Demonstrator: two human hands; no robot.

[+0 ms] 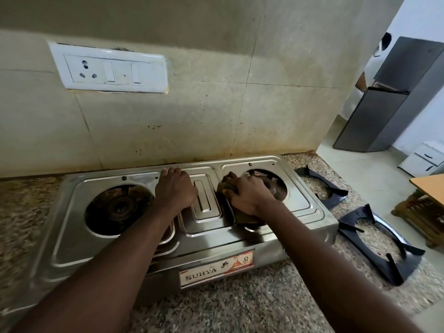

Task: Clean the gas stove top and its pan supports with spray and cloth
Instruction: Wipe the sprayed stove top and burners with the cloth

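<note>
Presses a dark cloth [227, 187] to the steel top of a two-burner gas stove [72, 236], on a speckled granite desk [240, 308], both bare forearms reaching in from below. Grips the cloth in the right hand [247, 195], fingers curled over it, knuckles up. Just right of that hand, and partly hidden behind it, the right burner [276, 186]. Between the two hands, a raised rectangular panel [204, 198] at the middle of the stove top.

Braces the left hand [175, 188] palm-down on the steel, fingers bent, tips at the rear ridge of the top. Impossible to tell whether clutching that ridge or only leaning on it. Just left of that hand, the left burner [119, 207], dark and stained. Nearer than both wrists, on the stove's front face, a label [216, 270] reading SURYA.

Well to the right of the right hand, off the stove and flat on the desk, the far pan support [329, 188]. Nearer and farther right again, the near pan support [384, 246], both black.

Above the left hand, on the spotted tiled wall [216, 104], a white switch panel [110, 68]. Far beyond the right hand, a grey fridge [384, 104], with a person in white [374, 68] partly hidden behind it.
</note>
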